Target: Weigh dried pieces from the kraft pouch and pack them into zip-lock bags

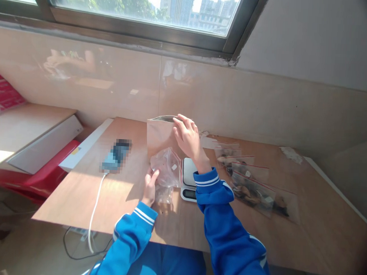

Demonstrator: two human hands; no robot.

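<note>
My left hand (pixel 150 184) pinches the left edge of a clear zip bag (pixel 169 173), which looks empty and carries a small white label. Another piece of clear plastic (pixel 163 194) lies just below it on the table. Behind stands a brown paper bag (pixel 159 136) with its mouth partly open. Over the right side of that mouth is my right hand (pixel 188 137), its fingers stretched out and apart; they overlap the rim, and whether they touch it is unclear. A small white digital scale (pixel 189 172) sits under my right wrist, partly covered by the forearm.
To the right, several clear zip bags with dark and brown dried pieces (pixel 251 190) lie overlapping. A phone (pixel 116 156) with a white cable (pixel 97 202) lies at left. Crumpled white paper (pixel 291 154) is near the wall. A red stool (pixel 36 175) stands left of the table.
</note>
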